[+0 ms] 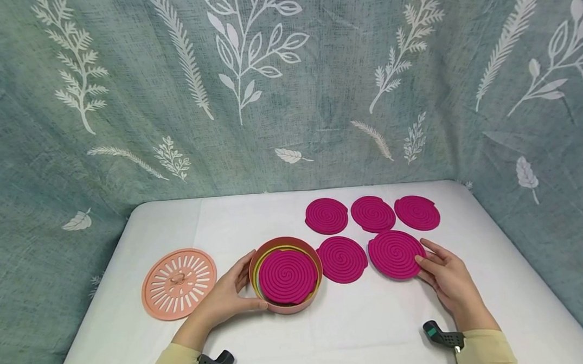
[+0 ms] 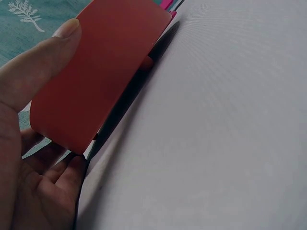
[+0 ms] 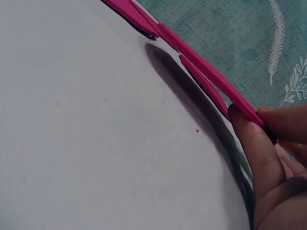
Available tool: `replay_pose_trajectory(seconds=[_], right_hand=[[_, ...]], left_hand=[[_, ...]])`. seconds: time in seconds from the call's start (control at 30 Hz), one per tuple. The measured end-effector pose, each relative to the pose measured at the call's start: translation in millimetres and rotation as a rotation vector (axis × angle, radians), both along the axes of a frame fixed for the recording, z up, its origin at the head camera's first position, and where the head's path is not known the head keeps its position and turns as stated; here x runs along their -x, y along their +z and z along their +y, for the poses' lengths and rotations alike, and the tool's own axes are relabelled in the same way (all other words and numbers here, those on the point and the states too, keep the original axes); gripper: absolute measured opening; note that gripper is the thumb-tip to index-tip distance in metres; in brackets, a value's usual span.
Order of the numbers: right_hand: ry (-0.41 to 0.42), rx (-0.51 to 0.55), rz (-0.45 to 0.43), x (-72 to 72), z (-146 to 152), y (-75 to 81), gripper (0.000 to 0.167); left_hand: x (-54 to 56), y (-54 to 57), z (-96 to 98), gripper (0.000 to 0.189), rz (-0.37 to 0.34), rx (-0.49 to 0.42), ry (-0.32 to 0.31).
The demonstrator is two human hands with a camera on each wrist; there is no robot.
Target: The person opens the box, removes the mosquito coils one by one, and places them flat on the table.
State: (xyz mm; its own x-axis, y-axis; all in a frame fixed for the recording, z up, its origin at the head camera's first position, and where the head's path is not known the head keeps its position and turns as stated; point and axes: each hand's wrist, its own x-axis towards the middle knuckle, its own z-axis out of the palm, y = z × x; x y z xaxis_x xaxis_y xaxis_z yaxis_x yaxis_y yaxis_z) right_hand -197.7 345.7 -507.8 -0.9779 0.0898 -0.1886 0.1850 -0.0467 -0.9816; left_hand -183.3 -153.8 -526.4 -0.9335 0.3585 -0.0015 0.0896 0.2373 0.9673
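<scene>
My left hand grips a round coral tin by its side, thumb at the front and fingers behind. In the left wrist view, the thumb presses the tin's smooth wall, and a dark shadow lies under it. A magenta mosquito coil rests inside, within a yellow inner rim. Out to the right, my right hand pinches another magenta mosquito coil by its right edge. The right wrist view has this coil edge-on, raised above the table and tilted, between thumb and fingers.
Behind the hands, three magenta coils lie in a row at the table's back. One more coil lies between the tin and the held coil. A slotted coral lid with a small ring lies left on the white table.
</scene>
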Motion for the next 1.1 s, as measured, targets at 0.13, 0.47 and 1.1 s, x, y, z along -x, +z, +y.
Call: replay_pose_trajectory(seconds=[0.13, 0.47, 1.1], right_hand=[[-0.013, -0.038, 0.001, 0.6, -0.3, -1.2, 0.071], [-0.015, -0.164, -0.008, 2.5, -2.2, -1.8, 0.069], [0.042, -0.353, -0.013, -0.4, 2.8, 6.1, 0.065]], left_hand=[[0.0, -0.2, -0.5, 0.121, 0.001, -0.005, -0.005], [-0.5, 0.8, 0.2, 0.120, -0.016, 0.004, 0.008], [-1.8, 1.8, 0.9, 0.119, -0.006, -0.001, 0.005]])
